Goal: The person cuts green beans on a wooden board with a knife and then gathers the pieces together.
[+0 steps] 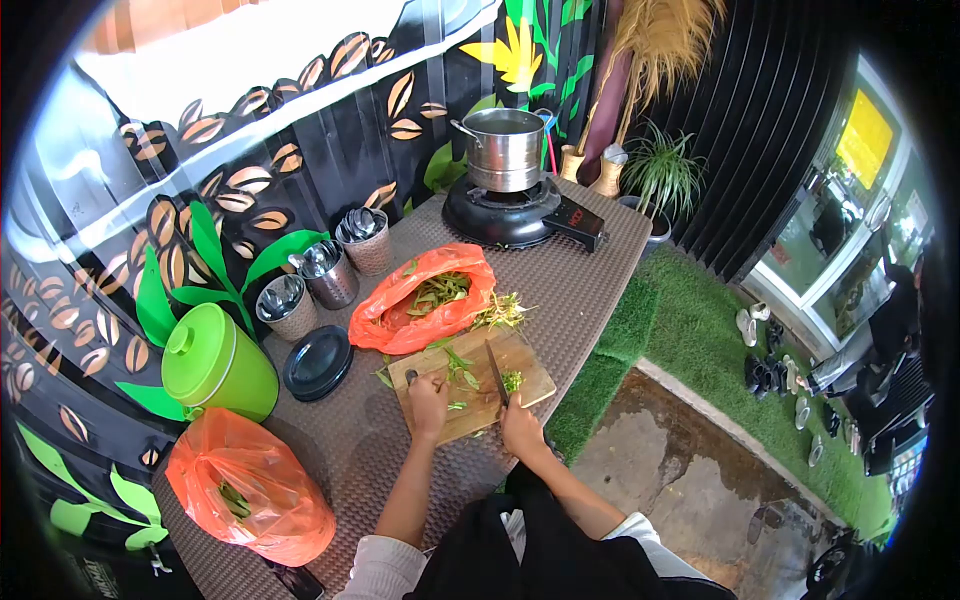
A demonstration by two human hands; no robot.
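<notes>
My right hand (521,427) is closed round the handle of a kitchen knife (497,372), whose blade points away over the wooden cutting board (470,425). Beside the blade lies a small heap of chopped green stems (512,381). On the board's left part, my left hand (429,402) is closed with curled fingers; what they hold, if anything, I cannot make out. Loose green leaves (460,367) lie between the two hands. Just behind the board, an open orange plastic bag (375,318) holds leafy greens (440,292), with trimmed stems (507,310) beside it.
A steel pot (503,155) stands on a black portable stove (497,215) at the table's far end. Cutlery cups (365,243), black plates (318,364), a green lidded bucket (222,365) and a tied orange bag (255,490) line the left. Shoes (757,372) and a person (880,320) are at right.
</notes>
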